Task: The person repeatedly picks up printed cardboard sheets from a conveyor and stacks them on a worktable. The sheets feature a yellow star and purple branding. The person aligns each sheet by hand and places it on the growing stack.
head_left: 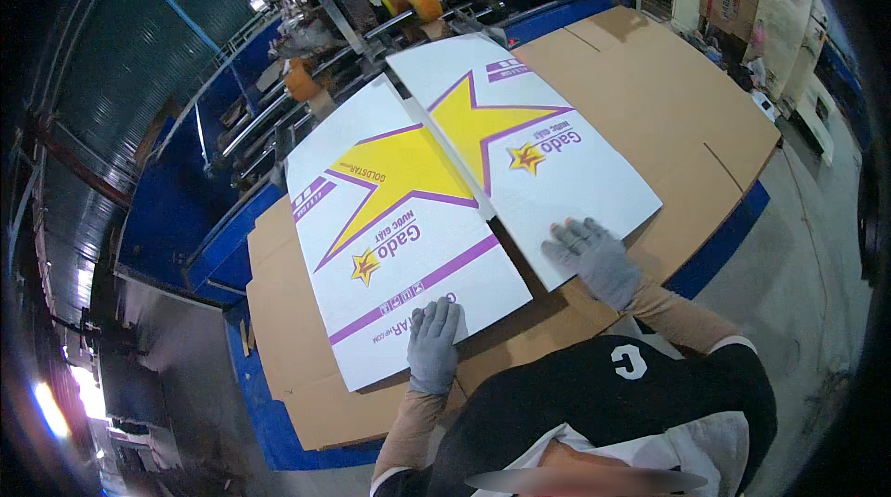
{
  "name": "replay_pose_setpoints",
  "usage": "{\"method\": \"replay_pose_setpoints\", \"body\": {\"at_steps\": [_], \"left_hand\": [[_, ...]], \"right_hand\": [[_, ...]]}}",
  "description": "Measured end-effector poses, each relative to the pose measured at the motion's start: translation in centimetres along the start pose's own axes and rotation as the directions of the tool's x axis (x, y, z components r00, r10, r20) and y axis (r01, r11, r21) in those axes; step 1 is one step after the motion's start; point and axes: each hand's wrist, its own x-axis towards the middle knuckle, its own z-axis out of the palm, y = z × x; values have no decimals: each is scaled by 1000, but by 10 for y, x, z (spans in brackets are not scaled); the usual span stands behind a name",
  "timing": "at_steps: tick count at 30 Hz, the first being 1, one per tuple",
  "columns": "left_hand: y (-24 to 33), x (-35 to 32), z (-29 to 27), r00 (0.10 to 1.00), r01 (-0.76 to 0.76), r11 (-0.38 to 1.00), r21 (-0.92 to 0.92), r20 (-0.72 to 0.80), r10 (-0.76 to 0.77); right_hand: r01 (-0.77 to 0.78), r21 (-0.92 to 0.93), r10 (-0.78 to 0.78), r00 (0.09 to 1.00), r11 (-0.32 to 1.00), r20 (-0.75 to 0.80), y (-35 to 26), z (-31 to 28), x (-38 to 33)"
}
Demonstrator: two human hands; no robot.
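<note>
In front of me lies a white printed carton, folded flat, with yellow stars and purple bands. Its two folded panels, the left panel and the right panel, meet along a narrow slanting gap. My left hand, in a grey glove, rests on the near edge of the left panel with its fingers stretched out. Also grey-gloved, my right hand lies flat on the near right corner of the right panel, fingers apart. Both palms face down. Beneath the carton is plain brown cardboard.
Beyond the carton stands a blue machine with metal shafts and orange rollers. The brown cardboard spreads past the carton on both sides, over a blue base. Grey floor shows at the right.
</note>
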Motion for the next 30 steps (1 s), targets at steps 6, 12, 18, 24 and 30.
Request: {"method": "replay_pose_setpoints", "body": {"at_steps": [6,12,18,24,30], "left_hand": [[0,6,-6,997,-5,1000,26,76,3],[-6,1,1,1000,-9,999,38,29,8],[-22,5,11,999,-22,987,158,-21,26],[-6,-1,12,952,296,892,342,-27,-305],[80,-151,22,941,273,939,208,-259,-216]], "right_hand": [[50,-4,-50,997,999,-60,-10,19,6],[86,28,-81,988,996,-130,-7,29,2],[59,10,-56,981,998,-187,-9,65,10],[-148,-76,136,980,986,-144,-17,73,21],[-265,116,288,902,957,-322,-36,63,-98]]}}
